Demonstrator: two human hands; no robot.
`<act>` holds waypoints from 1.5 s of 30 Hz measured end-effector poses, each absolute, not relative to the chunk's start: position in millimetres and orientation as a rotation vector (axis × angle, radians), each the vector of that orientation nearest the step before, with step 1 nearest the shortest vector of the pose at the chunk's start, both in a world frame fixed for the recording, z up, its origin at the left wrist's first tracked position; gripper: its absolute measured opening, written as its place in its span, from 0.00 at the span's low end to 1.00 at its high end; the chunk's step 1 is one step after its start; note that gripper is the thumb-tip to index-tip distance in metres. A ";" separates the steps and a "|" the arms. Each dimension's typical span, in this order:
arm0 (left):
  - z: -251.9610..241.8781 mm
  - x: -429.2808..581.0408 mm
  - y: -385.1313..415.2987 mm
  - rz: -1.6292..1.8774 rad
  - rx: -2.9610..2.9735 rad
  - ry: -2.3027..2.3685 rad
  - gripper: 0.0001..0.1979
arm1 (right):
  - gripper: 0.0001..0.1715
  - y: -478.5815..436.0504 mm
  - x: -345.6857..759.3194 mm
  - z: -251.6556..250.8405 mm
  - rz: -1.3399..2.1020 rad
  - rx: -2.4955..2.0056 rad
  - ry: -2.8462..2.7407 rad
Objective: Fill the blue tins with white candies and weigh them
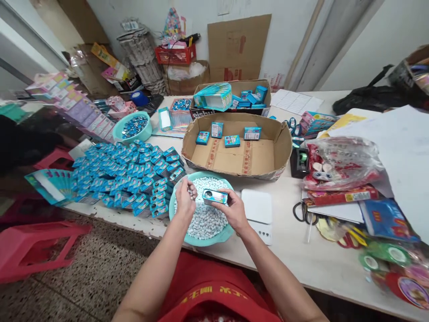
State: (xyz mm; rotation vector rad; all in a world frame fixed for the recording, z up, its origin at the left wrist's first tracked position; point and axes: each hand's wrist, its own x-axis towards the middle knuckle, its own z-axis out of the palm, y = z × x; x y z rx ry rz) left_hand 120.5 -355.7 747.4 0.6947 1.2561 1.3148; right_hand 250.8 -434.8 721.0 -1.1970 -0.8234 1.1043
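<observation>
Fabric in red with yellow lettering [204, 293] covers the person's lap, on the near side of the turquoise bowl [201, 243]. A red stool [40, 243] stands on the floor, well off to the left of the bowl. Pale pellets [207, 226] fill much of the bowl, and both hands are above it. Over its left side, the left hand [185, 200] is curled around a few loose pellets, fingers drawn in. Over its right side, the right hand [235, 210] grips a small blue box [215, 197] between thumb and fingers, its narrow side with a round opening facing up. Just right of the bowl lies a white scale [256, 206]; farther right, black scissors [304, 213]. To the bowl's left, blue boxes [130, 174] stand crowded in a large batch. Directly behind the bowl sits an open carton [234, 160] with four little boxes [232, 141] inside, and right of that, a black tape dispenser [299, 162]. Beyond the bowl to the left, a second basin [148, 130] holds small blue and silvery pieces, perhaps caps, too small to tell. Farthest behind the bowl, a cardboard sheet [239, 42] leans on the wall, with a red crate [176, 55] to its left.
</observation>
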 end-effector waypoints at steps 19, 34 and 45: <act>688.3 236.8 -122.9 0.111 2.454 1.335 0.31 | 0.27 -484.7 349.9 632.1 0.610 -1.585 -0.323; 676.0 294.5 -116.2 -0.060 2.398 1.326 0.38 | 0.26 -522.7 348.2 654.8 0.273 -1.718 -0.281; 775.5 217.1 -339.1 0.429 2.250 0.441 0.31 | 0.36 -486.9 347.5 759.8 0.641 -1.433 -0.461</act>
